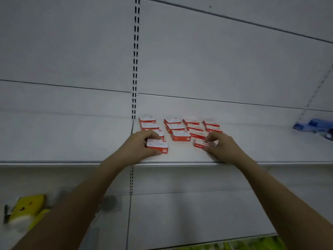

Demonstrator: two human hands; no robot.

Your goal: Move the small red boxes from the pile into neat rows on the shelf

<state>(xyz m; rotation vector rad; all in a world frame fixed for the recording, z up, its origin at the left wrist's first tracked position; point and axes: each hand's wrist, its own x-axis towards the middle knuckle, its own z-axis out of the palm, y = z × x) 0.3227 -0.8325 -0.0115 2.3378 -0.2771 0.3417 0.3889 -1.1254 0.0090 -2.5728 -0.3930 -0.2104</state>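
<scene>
Several small red and white boxes (180, 135) lie flat in four columns on the white shelf (252, 150). My left hand (138, 146) grips a red box (157, 146) at the front of the leftmost column, fingers over its far edge and thumb at its near side. My right hand (219, 146) pinches another red box (201, 143) at the front of the third column, close to the fourth. Both held boxes rest on the shelf surface near the front edge. No pile is in view.
Blue packages (315, 126) lie on the shelf at the far right. A slotted upright (136, 56) runs up the back panel. Yellow packets (27, 208) sit on a lower level at the bottom left. More yellow-green goods (252, 244) show at the bottom edge.
</scene>
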